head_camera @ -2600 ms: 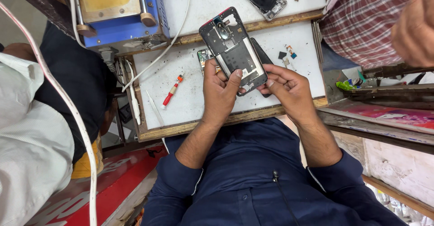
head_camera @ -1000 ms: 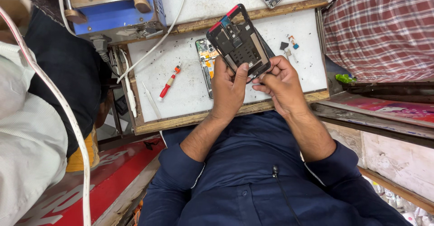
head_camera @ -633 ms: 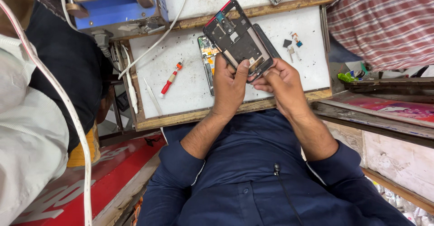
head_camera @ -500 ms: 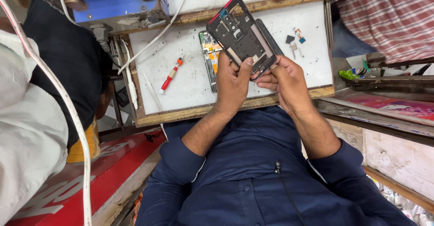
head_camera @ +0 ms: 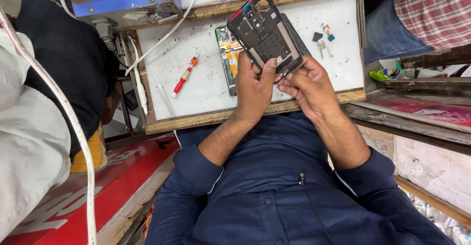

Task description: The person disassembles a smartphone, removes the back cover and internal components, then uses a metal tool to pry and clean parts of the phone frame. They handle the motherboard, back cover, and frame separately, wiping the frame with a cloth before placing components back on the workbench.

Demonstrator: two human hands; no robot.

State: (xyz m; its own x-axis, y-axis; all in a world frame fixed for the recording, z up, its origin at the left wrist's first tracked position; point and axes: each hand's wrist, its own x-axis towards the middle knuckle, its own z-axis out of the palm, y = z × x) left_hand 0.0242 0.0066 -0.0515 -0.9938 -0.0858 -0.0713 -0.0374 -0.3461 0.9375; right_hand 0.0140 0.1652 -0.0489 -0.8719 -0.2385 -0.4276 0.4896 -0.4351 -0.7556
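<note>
Your left hand [head_camera: 252,85] and right hand [head_camera: 309,85] grip the lower end of a black phone frame [head_camera: 265,31], tilted above the white worktop [head_camera: 196,53]. Beneath it lies an opened phone [head_camera: 227,53]; a red screwdriver [head_camera: 184,76] rests to the left, apart.

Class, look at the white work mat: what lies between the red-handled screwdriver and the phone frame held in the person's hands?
In the head view, an opened phone with its circuit board exposed lies flat between the red-handled screwdriver and the phone frame.
</note>
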